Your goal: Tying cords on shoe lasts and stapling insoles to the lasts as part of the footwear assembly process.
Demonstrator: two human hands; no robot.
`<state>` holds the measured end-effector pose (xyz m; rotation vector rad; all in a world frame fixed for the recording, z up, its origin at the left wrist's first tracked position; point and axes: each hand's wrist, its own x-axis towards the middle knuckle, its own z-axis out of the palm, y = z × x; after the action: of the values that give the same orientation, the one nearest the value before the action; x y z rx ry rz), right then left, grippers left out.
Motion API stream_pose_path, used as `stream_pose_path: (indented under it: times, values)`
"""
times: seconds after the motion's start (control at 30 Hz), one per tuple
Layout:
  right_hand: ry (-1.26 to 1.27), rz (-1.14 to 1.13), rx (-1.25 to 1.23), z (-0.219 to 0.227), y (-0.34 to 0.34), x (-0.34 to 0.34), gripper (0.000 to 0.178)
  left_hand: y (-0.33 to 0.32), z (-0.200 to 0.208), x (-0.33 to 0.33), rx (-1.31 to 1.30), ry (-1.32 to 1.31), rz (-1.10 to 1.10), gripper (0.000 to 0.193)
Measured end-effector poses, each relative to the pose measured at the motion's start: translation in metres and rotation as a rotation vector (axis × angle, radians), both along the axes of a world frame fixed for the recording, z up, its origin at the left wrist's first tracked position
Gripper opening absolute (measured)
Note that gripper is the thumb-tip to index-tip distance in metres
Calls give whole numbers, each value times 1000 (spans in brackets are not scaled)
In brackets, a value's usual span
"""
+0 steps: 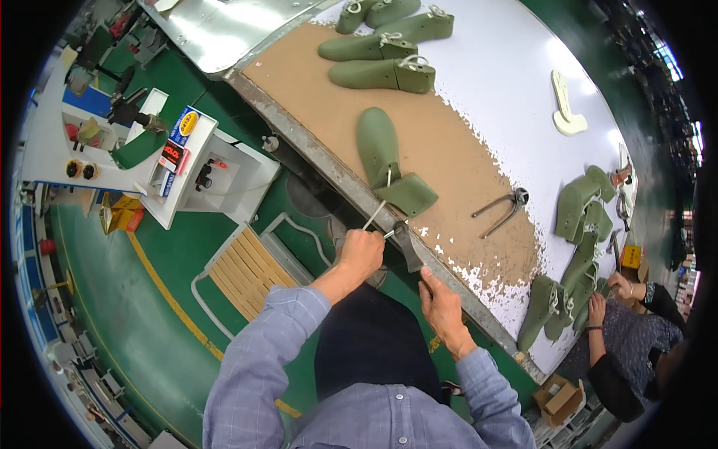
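Note:
A green shoe last (378, 142) lies on the brown part of the table, bent at its hinge so the heel block turns to the right. From it a white cord (375, 212) runs over the table edge into my left hand (360, 253), which is closed around it. The cord's end pokes out of that fist toward a flat, grey, knife-like blade (407, 248). My right hand (443, 303) grips the blade's lower end, its thumb laid along it. Whether blade and cord touch, I cannot tell. To the right lie open metal pincers (501, 212).
Several corded green lasts (381, 75) lie at the far side, others (580, 262) at the right. A co-worker's hands (596, 308) touch the right group. A cream sole-shaped piece (566, 105) lies beyond. Left stand a slatted chair (247, 269) and a white machine (112, 176).

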<state>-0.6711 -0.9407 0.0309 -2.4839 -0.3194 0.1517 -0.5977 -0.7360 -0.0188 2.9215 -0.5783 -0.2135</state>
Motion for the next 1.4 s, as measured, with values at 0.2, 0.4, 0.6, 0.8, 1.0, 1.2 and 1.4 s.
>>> stream_pose_path:
  times: [0.2,0.4,0.6,0.8,1.0,1.2,1.4]
  values:
    - [33,-49,158,35,-6,-3,47,-2,13,-3,95,169,-54,10]
    - [6,5,49,-2,-4,3,33,0,11,17,110,250,-83,18]
    - [-42,29,170,32,-4,1,43,9,29,16,134,389,-139,31]
    - [-41,37,17,-17,-7,2,39,27,16,34,-87,549,-215,36]
    - [-19,22,113,7,-5,-4,43,36,16,41,-258,911,8,45]
    - [73,-31,149,-10,4,-7,9,45,-17,48,-495,1250,152,45]
    - [37,-68,225,13,16,12,35,43,11,42,-202,786,-22,44]
